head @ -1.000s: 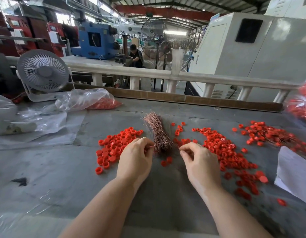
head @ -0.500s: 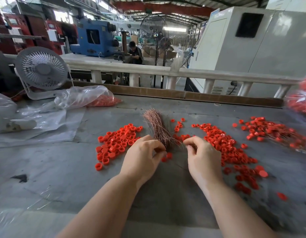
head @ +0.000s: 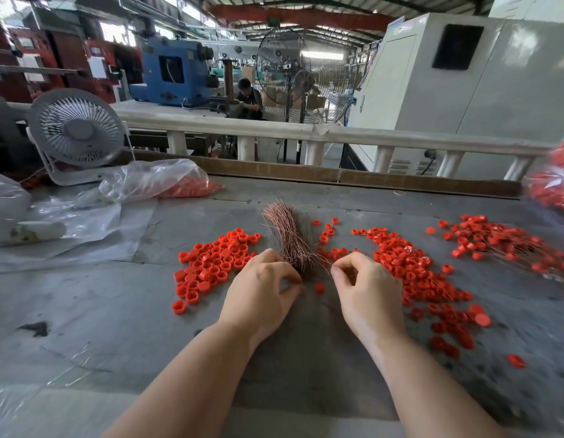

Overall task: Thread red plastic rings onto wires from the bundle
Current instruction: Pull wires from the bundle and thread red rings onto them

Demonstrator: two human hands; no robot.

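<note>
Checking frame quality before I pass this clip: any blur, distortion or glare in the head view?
Head view: hands, wire bundle and rings at centre are sharp; the red bag at the right edge is smeared; the railing bows from wide-angle distortion; lighting is soft and even, with mild glare on the plastic bag.

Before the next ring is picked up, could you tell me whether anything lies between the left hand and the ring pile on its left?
Nothing visible does. The left hand rests at the near end of the wire bundle, and the ring pile lies right beside it on the table, with only bare grey surface between them.
</note>
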